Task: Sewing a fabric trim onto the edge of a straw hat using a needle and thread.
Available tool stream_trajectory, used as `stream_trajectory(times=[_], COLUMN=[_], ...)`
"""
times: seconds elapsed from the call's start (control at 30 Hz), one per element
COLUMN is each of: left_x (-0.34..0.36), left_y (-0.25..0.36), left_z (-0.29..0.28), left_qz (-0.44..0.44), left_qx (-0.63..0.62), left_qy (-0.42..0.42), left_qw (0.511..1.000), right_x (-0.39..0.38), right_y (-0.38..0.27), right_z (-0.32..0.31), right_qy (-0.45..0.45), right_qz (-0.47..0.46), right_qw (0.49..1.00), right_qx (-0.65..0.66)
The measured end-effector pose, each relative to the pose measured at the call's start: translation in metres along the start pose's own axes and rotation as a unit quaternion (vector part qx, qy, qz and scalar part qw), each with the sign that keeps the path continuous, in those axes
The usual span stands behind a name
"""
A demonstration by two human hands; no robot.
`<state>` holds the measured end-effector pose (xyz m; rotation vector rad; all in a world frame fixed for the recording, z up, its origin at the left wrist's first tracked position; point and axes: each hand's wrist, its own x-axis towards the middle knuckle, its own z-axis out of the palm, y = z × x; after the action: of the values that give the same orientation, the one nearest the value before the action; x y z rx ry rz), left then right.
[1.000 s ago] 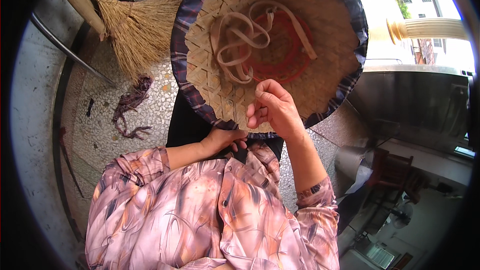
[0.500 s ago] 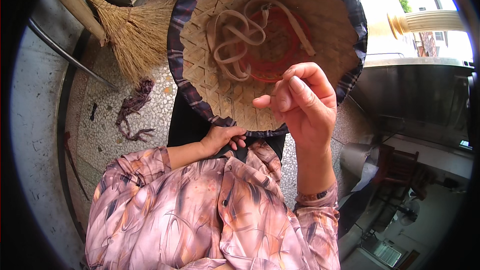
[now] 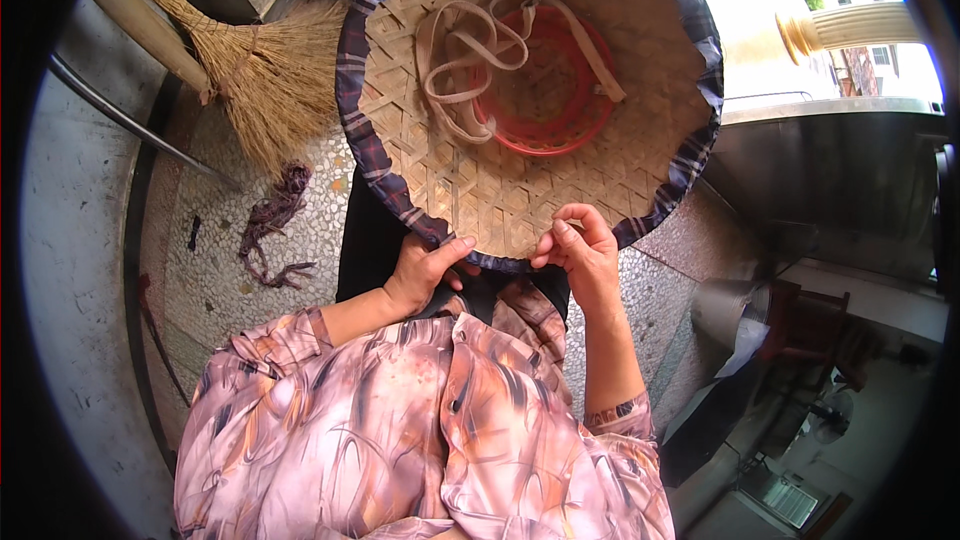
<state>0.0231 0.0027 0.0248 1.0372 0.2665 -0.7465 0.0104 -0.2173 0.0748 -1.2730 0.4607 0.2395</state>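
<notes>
A wide woven bamboo hat (image 3: 470,190) lies with its hollow facing up in front of me, its near edge over my lap. Dark plaid cloth edging (image 3: 362,100) wraps its brim. Inside are a red ring (image 3: 548,150) at the bottom and a pale, loosely coiled strap (image 3: 593,55). My left hand (image 3: 415,275) grips the near brim, thumb on top and fingers partly hidden beneath. At the near edge, slightly right, my right hand (image 3: 588,262) is closed in a pinch beside the edging. Whatever sits between those fingertips is too small to make out.
A straw broom (image 3: 265,70) leans at the upper left beside a curved metal bar (image 3: 140,120). Dark purple tangled strands (image 3: 272,220) lie on the speckled floor (image 3: 210,290). At the right stand a dark panel (image 3: 830,190), a pale bucket-like container (image 3: 722,315) and a brown wooden chair (image 3: 805,320).
My right hand has come down from above the hat to its near edge, still pinched. My left hand has shifted up a little, its thumb now over the brim. The hat has tilted slightly.
</notes>
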Motion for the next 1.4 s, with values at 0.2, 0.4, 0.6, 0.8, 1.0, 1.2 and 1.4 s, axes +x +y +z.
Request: stream_trajectory(times=[0.2,0.4,0.6,0.8,1.0,1.2,1.4], left_x=[0.006,0.005,0.009,0.009,0.005,0.008,0.007], left_y=[0.005,-0.011,-0.022,-0.02,-0.013,-0.016,-0.019], left_z=[-0.008,-0.007,-0.011,-0.006,-0.001,-0.004,-0.003], left_qz=[-0.042,-0.172,-0.186,-0.171,-0.179,-0.185,-0.156], left_qx=[-0.011,-0.033,-0.048,-0.039,-0.046,-0.047,-0.059], left_qy=[0.032,-0.014,-0.02,-0.027,-0.029,-0.028,-0.04], left_qw=[0.999,0.984,0.981,0.984,0.982,0.981,0.985], right_x=[0.004,-0.002,-0.005,0.039,0.051,0.051,0.05], right_y=[0.011,-0.009,-0.067,-0.082,-0.09,-0.099,-0.097], right_z=[-0.009,-0.018,0.038,0.099,0.14,0.133,0.138], right_qy=[-0.02,-0.022,-0.16,-0.318,-0.316,-0.271,-0.262], right_qz=[0.0,-0.025,-0.135,-0.182,-0.151,-0.216,-0.242], right_qw=[1.0,0.996,0.963,0.924,0.934,0.936,0.933], right_qx=[0.002,0.078,0.173,0.105,0.067,0.059,-0.047])
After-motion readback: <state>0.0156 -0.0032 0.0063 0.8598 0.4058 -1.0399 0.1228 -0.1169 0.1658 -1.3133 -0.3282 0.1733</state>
